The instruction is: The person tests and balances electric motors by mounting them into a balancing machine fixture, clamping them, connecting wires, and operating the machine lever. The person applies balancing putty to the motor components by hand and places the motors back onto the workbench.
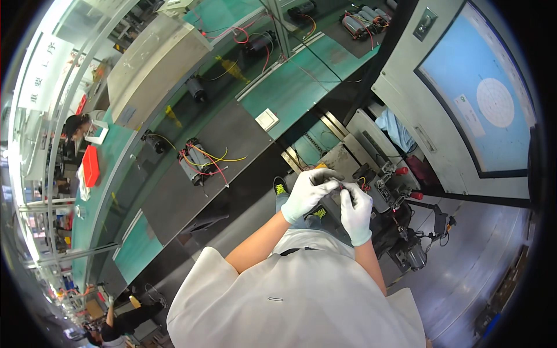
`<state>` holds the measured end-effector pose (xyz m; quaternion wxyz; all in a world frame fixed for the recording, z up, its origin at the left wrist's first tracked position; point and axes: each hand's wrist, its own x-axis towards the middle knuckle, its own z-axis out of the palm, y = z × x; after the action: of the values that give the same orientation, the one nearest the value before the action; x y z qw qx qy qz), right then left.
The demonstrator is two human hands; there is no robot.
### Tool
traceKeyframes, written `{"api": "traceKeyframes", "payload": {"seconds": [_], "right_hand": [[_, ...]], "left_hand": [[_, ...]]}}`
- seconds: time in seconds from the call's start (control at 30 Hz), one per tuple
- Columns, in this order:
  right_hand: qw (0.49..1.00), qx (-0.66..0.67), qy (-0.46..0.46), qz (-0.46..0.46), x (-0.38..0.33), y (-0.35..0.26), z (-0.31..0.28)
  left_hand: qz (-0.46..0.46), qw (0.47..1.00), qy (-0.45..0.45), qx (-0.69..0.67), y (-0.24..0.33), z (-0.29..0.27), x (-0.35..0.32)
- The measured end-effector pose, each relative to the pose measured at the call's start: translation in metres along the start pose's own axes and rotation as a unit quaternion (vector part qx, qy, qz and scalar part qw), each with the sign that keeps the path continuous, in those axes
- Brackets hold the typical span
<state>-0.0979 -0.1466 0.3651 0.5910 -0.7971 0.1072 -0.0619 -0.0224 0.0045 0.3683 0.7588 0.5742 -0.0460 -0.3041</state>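
Observation:
My left hand (308, 192), in a white glove with greyed fingertips, is closed, its thumb and fingers drawn together in front of my body. Close against it, my right hand (355, 216), also gloved in white, pinches at the same spot. Something small and dark shows between the fingertips, too small and too covered to name. Just beyond my right hand stands a machine fixture (380, 194) with red-tipped handles (401, 171) and thin wires around it.
Left of me, motors with red and yellow wires (197, 162) lie on a dark mat on the green bench (142, 240). A small white square block (267, 119) sits near the bench edge. A cabinet with a lit screen (478, 93) stands at right. Another person (119, 325) is at lower left.

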Motion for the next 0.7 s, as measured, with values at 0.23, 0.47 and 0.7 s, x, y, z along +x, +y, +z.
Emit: {"api": "traceKeyframes", "payload": {"seconds": [0.23,0.47,0.7], "right_hand": [[0.989,-0.122,-0.011,-0.080,0.003,0.014,-0.014],[0.966,-0.204,-0.098,-0.124,0.009,0.015,-0.002],[0.977,-0.155,-0.102,-0.101,0.025,0.004,0.022]], "left_hand": [[0.235,0.890,0.000,0.391,-0.008,-0.010,-0.005],[0.206,0.904,-0.048,0.372,0.003,-0.025,-0.011],[0.230,0.849,0.040,0.475,-0.007,-0.053,-0.018]]}}
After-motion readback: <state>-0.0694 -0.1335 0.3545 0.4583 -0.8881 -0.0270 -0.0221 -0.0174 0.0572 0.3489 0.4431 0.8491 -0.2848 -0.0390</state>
